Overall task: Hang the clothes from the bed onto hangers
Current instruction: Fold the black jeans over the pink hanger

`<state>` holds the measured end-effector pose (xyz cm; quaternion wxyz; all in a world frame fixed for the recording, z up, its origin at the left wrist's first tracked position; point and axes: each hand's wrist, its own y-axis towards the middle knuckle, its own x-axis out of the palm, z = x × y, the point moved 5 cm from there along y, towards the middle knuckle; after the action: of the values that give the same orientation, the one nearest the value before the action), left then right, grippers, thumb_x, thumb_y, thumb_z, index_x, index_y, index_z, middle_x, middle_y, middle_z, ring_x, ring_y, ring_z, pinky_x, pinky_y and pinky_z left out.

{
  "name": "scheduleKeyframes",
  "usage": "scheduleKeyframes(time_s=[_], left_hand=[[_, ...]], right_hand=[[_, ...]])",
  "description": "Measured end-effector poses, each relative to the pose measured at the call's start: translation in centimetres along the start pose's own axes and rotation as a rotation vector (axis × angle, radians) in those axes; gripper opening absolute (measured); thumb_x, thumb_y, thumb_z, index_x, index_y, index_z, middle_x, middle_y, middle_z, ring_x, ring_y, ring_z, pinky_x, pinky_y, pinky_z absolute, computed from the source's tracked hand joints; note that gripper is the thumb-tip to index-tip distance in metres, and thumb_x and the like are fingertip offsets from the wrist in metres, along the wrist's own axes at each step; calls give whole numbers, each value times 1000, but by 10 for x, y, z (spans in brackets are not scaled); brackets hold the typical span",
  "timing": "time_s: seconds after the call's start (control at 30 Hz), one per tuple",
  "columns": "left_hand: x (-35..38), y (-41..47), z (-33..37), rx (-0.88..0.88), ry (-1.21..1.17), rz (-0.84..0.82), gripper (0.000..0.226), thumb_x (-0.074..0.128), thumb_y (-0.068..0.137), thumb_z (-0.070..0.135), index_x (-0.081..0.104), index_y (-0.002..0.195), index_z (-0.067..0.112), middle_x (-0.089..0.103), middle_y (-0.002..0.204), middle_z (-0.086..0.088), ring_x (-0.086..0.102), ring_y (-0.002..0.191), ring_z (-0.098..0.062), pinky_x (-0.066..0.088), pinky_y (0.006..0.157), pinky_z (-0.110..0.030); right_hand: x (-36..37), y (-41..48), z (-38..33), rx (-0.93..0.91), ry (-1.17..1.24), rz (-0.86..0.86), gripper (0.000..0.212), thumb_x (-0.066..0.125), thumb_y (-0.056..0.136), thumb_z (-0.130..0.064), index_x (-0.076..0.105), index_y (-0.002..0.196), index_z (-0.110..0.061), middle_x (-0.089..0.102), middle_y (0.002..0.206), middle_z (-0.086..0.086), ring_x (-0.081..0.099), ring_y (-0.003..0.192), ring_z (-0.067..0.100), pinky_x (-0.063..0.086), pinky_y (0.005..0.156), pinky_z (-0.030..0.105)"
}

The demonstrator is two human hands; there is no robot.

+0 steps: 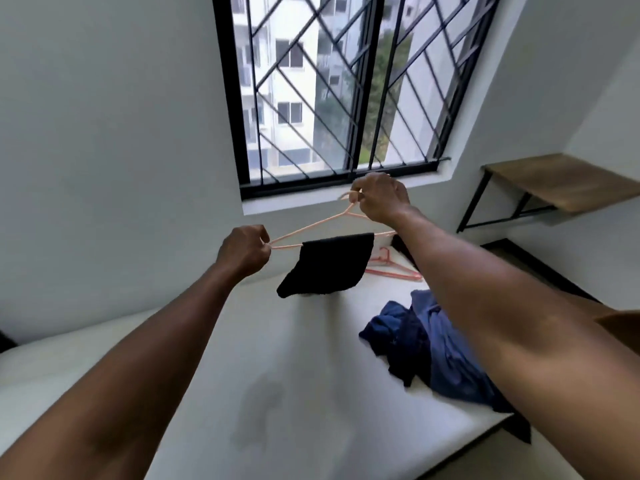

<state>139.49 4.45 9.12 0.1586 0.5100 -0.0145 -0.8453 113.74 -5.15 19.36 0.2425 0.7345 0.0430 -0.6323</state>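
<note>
Step in hand: I judge the black garment [329, 265] is already draped over the pink hanger [311, 225] and needs settling so it stays put.
Left hand [242, 252]: centre of the frame, fingertips pinching the hanger's left tip.
Right hand [379, 200]: just right of centre under the window sill, fingers curled round the hook and neck.
Garment: it hangs roughly mid-bar, its lower corner drooping left above the bed [207, 393].
Doing it well: I'd keep the bar level and even out the cloth's two halves, since a tilt would likely let it slide off.
Waiting: blue clothes [433, 348] are heaped on the bed at right of centre, and spare hangers [393, 270] lie beyond them.
</note>
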Motion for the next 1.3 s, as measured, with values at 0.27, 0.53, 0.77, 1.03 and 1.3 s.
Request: scheduleKeyframes(time_s=[0.27,0.53,0.77,1.03,1.3], left_hand=[[-88,-9,79,150,-117,127,14,64,89,20,74,99,21,76,102,-5,69,98,-28,57,85,-38],[-94,-56,185,391,-202,-20,32,70,91,39,68,119,23,72,111,-2,67,104,-22,53,95,-36],[-66,-133,277,561,-332,-241,15,65,100,29,70,105,16,77,86,-2,72,80,-17,56,79,-34],[-83,-243,377,741,-570,-202,17,73,85,31,78,71,38,64,59,-2,51,59,-11,37,60,-28],[-116,-315,455,906,-717,-325,15,72,91,26,81,86,14,62,63,-9,47,66,-24,36,69,-35]], right_hand=[[-130,-26,-2,9,-29,194,17,66,98,-25,79,110,-24,69,118,7,65,110,31,45,77,33],[-188,-112,22,122,102,219,22,59,89,-16,76,100,-25,77,104,-1,68,102,26,57,85,39],[-247,-201,65,235,211,341,21,60,87,-13,77,96,-21,69,86,-6,67,91,22,56,77,36],[-336,-383,131,376,405,676,18,77,87,-29,67,71,-28,74,70,-6,73,64,11,62,67,40],[-348,-566,179,631,237,284,27,77,91,-46,75,92,-19,75,88,0,67,80,15,56,69,29]])
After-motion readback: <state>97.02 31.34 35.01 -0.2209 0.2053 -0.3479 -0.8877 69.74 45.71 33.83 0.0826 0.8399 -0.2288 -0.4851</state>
